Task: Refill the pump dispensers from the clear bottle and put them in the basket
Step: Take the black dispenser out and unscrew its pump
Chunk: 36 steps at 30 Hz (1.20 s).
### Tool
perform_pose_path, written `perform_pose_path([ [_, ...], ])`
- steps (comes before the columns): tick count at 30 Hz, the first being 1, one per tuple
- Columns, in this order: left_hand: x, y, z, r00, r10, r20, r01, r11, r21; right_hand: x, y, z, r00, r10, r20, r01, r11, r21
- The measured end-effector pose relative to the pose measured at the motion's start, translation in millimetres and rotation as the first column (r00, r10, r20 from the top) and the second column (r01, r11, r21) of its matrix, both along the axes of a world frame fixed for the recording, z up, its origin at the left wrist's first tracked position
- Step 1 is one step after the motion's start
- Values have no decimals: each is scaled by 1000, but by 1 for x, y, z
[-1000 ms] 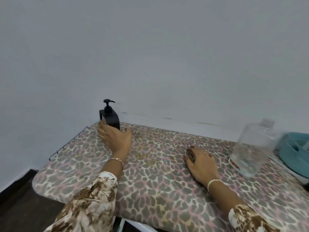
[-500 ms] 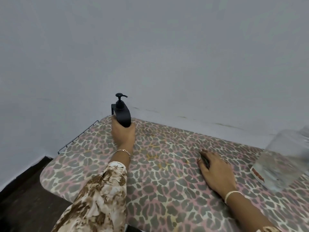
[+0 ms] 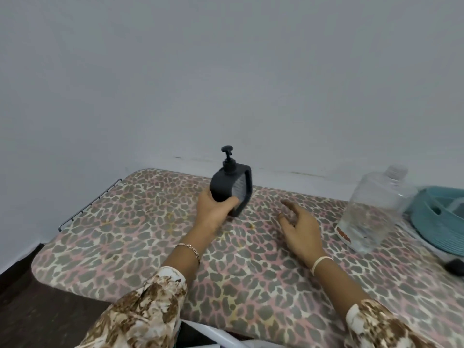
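My left hand (image 3: 214, 209) grips a black pump dispenser (image 3: 231, 185) by its lower body, holding it upright near the middle back of the leopard-print board (image 3: 140, 237). The pump head points up. My right hand (image 3: 302, 227) hovers just above the board to the right of the dispenser, fingers spread and holding nothing. Farther right stands the clear bottle (image 3: 374, 209) with a little clear liquid in it and a cap on top. Behind it, at the right edge, is the teal basket (image 3: 437, 222), partly cut off.
The board ends at a wire rack edge (image 3: 88, 207) on the left and a grey wall behind. A dark object (image 3: 455, 266) lies at the right edge below the basket. The dark floor shows at lower left.
My left hand has closed on the dispenser and brought it right from the back left corner toward the middle. My right hand has lifted off the board and opened its fingers.
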<state>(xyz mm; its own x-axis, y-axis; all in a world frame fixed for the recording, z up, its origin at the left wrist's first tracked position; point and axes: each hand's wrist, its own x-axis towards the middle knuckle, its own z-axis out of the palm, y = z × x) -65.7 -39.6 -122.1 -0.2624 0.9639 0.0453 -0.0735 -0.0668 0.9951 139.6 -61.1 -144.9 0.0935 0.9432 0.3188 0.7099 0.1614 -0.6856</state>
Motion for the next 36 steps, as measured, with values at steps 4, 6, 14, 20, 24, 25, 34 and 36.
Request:
perform_pose_path([
  [4,41,-14,-9,980,-199,-27,200,980,3,5,-10,22,976,59,-208,-27,988,153],
  [6,60,-19,-14,960,-280,-25,280,960,11,8,-12,35,973,53,-223,-8,980,197],
  [14,105,-33,-23,920,-389,-47,392,918,65,30,-16,57,977,-121,-174,148,977,152],
  [20,115,-34,-26,914,-404,-45,407,910,82,31,-17,63,974,-184,-131,201,970,135],
  [24,118,-31,-27,911,-390,-134,401,914,67,31,-16,67,980,-178,-90,191,970,154],
  [25,117,-30,-27,910,-382,-162,396,916,63,32,-15,68,981,-176,-78,186,970,156],
  [34,113,-27,-27,891,-415,-184,431,901,53,33,-11,70,988,-144,-52,149,981,127],
  [36,110,-26,-25,873,-452,-184,465,884,36,33,-10,70,989,-142,-43,146,982,119],
])
